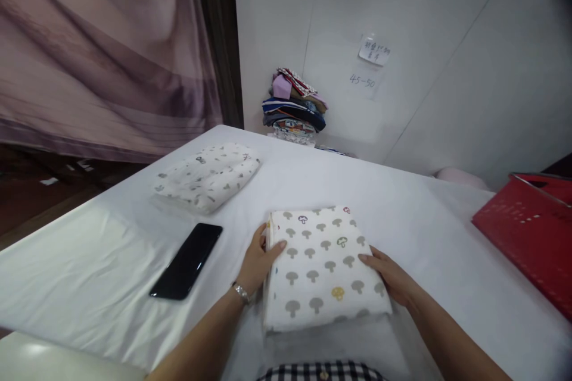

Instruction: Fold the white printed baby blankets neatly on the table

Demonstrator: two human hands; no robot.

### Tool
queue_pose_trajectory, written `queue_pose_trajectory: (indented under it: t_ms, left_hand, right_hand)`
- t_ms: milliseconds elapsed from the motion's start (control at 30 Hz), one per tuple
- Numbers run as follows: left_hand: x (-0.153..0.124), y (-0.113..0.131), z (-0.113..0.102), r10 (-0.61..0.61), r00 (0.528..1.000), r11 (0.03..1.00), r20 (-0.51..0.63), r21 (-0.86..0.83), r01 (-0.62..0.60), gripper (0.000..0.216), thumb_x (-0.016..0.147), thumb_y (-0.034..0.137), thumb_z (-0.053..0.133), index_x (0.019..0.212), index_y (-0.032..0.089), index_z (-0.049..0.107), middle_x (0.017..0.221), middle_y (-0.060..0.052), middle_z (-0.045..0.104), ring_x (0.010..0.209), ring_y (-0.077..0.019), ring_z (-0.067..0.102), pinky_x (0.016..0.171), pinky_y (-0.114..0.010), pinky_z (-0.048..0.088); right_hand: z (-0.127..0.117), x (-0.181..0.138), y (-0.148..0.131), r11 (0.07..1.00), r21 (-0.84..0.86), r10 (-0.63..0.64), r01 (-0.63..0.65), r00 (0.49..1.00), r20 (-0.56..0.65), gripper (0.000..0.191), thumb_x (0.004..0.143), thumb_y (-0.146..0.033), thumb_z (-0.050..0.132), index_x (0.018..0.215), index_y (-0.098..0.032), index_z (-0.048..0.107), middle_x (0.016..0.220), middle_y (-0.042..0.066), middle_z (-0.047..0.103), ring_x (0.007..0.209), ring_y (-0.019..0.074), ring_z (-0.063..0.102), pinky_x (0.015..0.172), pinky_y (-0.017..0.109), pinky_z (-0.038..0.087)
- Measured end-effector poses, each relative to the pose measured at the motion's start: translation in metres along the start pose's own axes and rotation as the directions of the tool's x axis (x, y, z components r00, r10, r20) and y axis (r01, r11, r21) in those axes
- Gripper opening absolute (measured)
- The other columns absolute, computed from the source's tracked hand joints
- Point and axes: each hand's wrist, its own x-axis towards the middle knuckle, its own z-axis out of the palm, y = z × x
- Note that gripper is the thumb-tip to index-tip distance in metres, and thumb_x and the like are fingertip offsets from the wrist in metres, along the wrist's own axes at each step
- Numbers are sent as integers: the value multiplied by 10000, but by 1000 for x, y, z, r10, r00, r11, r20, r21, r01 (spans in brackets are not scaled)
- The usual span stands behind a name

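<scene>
A folded white cloth with a mushroom print [324, 265] lies on the white table [379, 196] right in front of me. My left hand [258, 261] clasps its left edge, thumb on top and fingers curled round the side. My right hand [389, 277] rests on the cloth's right edge with fingers laid flat and stretched. A silver bracelet sits on my left wrist.
A black phone [187, 261] lies left of the cloth. A second folded printed cloth [208, 174] sits at the far left. A stack of colourful folded clothes [294, 106] stands by the back wall. A red basket [531, 232] is at the right edge. Paper notes hang on the wall.
</scene>
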Motion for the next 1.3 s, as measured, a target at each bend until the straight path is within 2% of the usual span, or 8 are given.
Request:
queue_pose_trajectory:
  t_ms: [267, 433, 700, 833, 933, 1067, 1167, 1300]
  left_hand:
    - [-5, 0, -5, 84, 991, 992, 108, -101, -73, 895, 677, 412, 715, 1396, 176, 236, 1187, -123, 560, 1054, -242, 564, 916, -376, 445]
    - [-9, 3, -8, 78, 986, 982, 150, -184, -49, 900, 674, 365, 723, 1405, 190, 229, 1169, -113, 570, 1045, -237, 568, 920, -373, 439]
    - [-6, 5, -11, 74, 992, 922, 102, -386, -29, 860, 652, 265, 751, 1380, 204, 298, 1234, -121, 558, 1078, -239, 565, 929, -357, 440]
    - [-6, 11, -12, -29, 980, 852, 198, -508, 127, 720, 642, 233, 748, 1288, 171, 437, 1155, -127, 624, 1014, -261, 608, 883, -377, 476]
    - [-7, 13, -14, -123, 928, 804, 351, -513, 300, 529, 654, 241, 733, 1141, 115, 567, 1052, -148, 673, 974, -279, 630, 874, -391, 487]
    - [-7, 13, -16, -169, 866, 774, 471, -481, 412, 446, 681, 310, 713, 1060, 96, 619, 1011, -156, 689, 980, -284, 633, 889, -384, 484]
    - [-6, 11, -15, -119, 871, 805, 477, -467, 366, 479, 669, 339, 731, 1076, 114, 611, 1072, -149, 671, 1009, -276, 622, 910, -375, 471]
    - [-10, 7, -10, 29, 928, 913, 370, -388, 127, 630, 641, 314, 767, 1204, 163, 526, 1202, -119, 611, 1065, -261, 590, 933, -378, 455]
  right_hand:
    - [10, -6, -1, 999, -7, -52, 52, 998, -28, 493, 754, -309, 668, 1198, -183, 497, 1055, 117, 684, 871, 264, 673, 734, 386, 546]
    - [15, -9, -10, 994, -75, -83, 77, 993, -87, 461, 737, -320, 674, 1151, -179, 530, 981, 108, 704, 805, 260, 684, 678, 374, 555]
    - [22, -9, -36, 972, -180, -169, 149, 981, -99, 480, 712, -334, 692, 1147, -193, 548, 995, 96, 703, 808, 250, 683, 675, 367, 561]
    - [24, 0, -39, 972, -187, -164, 144, 982, -98, 463, 706, -311, 704, 1129, -190, 560, 979, 97, 706, 808, 256, 683, 675, 372, 562]
    - [23, 10, -36, 971, -202, -149, 127, 984, -96, 442, 697, -300, 707, 1099, -171, 574, 947, 107, 711, 788, 260, 686, 670, 376, 564]
    - [16, 18, -30, 973, -210, -123, 100, 987, -100, 435, 698, -305, 704, 1092, -175, 574, 961, 110, 710, 802, 262, 687, 688, 380, 565]
    - [12, 19, -26, 976, -212, -74, 50, 992, -106, 425, 695, -311, 704, 1079, -176, 581, 974, 110, 709, 828, 269, 685, 721, 395, 562]
    - [13, 15, -21, 982, -187, -52, 36, 995, -80, 432, 732, -356, 676, 1120, -199, 569, 1017, 103, 700, 857, 268, 681, 759, 402, 552]
